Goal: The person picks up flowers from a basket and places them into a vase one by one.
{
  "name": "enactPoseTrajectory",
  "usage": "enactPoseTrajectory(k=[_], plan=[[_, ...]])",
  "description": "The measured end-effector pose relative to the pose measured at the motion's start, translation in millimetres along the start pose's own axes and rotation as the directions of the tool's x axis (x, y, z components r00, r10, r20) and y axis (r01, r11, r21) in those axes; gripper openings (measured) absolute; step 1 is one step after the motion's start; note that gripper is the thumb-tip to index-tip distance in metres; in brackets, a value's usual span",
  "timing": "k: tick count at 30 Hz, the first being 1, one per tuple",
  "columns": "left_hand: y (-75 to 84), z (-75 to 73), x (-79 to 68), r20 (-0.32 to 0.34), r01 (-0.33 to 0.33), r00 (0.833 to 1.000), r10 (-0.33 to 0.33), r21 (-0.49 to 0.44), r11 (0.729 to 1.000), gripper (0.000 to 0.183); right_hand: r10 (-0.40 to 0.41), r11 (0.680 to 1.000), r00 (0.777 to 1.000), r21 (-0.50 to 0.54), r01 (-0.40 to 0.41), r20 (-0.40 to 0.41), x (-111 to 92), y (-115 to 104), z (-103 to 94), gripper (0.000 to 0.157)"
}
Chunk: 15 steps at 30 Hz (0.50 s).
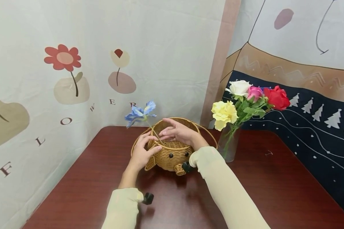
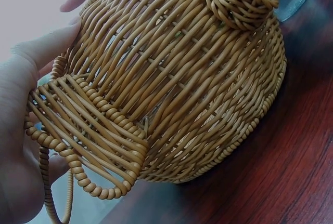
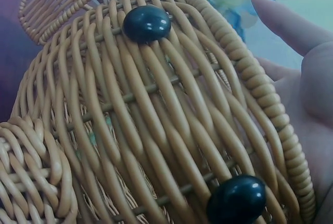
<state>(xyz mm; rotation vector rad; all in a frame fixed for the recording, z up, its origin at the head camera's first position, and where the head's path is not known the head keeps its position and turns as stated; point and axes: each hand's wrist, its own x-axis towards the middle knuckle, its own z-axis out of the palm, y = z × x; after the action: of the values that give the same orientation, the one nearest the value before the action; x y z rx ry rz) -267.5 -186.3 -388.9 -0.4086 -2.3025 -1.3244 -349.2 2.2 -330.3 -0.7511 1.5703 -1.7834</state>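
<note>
A wicker basket [image 1: 164, 160] with black button eyes [image 1: 171, 156] and a woven snout [image 1: 180, 170] stands on the table. My left hand [image 1: 141, 152] grips its left rim, thumb on the outside and fingers over the edge. A blue artificial flower [image 1: 140, 114] leans out to the left, its stem passing by the left fingertips into the basket. Above the opening, my right hand [image 1: 181, 132] reaches toward the stem with fingers extended. In the right wrist view, the right thumb [image 3: 289, 24] stands apart, gripping nothing visible. The stem's lower end is hidden.
Behind the basket to the right, a clear vase [image 1: 227, 146] holds several flowers, among them a yellow one [image 1: 224, 114], a white rose [image 1: 239, 88] and a red one [image 1: 276, 98]. The dark red table [image 1: 83, 190] meets printed cloth backdrops [image 1: 166, 57].
</note>
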Motion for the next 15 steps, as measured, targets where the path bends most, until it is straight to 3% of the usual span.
enactPoseTrajectory(k=[8,15], plan=[[1.3,-0.7,-0.2,-0.017,-0.019,1.0,0.018,-0.011,1.0,0.03,0.034,0.999,0.994,-0.045,-0.029,0.103,-1,0,2.4,0.071],[10.2,-3.5,-2.3,0.001,-0.011,1.0,0.011,-0.017,1.0,0.029,0.07,0.997,0.991,-0.051,-0.065,0.114,-2,1,4.3,0.067]])
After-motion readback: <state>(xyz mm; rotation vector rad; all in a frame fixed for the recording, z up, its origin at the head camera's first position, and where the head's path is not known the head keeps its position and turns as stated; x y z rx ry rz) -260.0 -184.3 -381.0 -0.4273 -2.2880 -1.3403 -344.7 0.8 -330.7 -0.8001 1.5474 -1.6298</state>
